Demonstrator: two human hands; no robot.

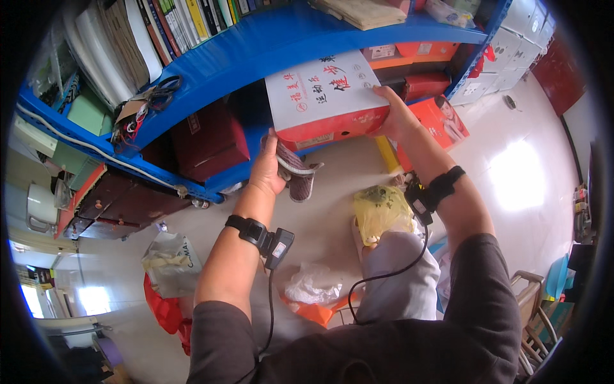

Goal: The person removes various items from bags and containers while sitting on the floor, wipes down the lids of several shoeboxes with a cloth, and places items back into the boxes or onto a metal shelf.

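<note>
A red shoebox with a white lid [326,98] sits partly in the lower level of the blue metal shelf [230,62], its front end sticking out. My right hand [393,113] grips the box at its right front corner, thumb on the lid. At the left front corner is my left hand [268,168], thumb up against the box edge; it also holds a brownish-purple knitted shoe [295,168] with a pale sole rim, which hangs below the box. The fingers of my left hand are partly hidden.
A dark red box [211,144] stands left on the same level, orange shoeboxes [431,52] to the right. Books [192,21] and eyeglasses [165,91] lie above. On the floor are a yellow plastic bag [381,211], a white bag [170,264] and clear plastic [312,285].
</note>
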